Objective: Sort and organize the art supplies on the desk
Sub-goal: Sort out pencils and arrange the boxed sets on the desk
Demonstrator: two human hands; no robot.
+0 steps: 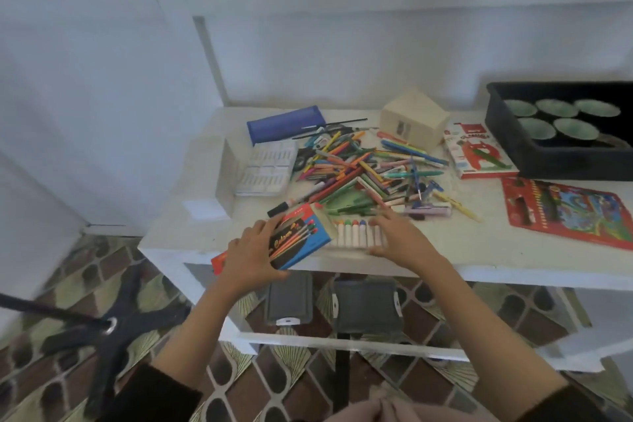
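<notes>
Head view: the left grip (251,250) is curled round the coloured pencil box (301,238), fingers over its far long edge and thumb under its near corner. It holds the box tilted at the desk's (479,250) front edge, towards the front-left corner.

Just right of the box lies a row of white crayons (356,233) with coloured tips, close to the front edge. The right grip (399,238) is spread wide, its fingers nearly straight over the right end of the row and its thumb by the crayons' near ends. It is wrapped round nothing.

Behind both grips, a loose pile of pens and pencils (363,168) covers the middle of the desk. At the back edge are a blue pencil case (286,123) and a pale house-shaped box (414,116). A white tray of paint tubes (269,169) lies left of the pile, with a white carton (209,175) at the left edge.

Towards the right edge, a black tub (507,134) holds green bowls (575,128). A red-and-white box (479,154) lies beside the tub, and a flat red pencil pack (568,212) lies in front of it.
</notes>
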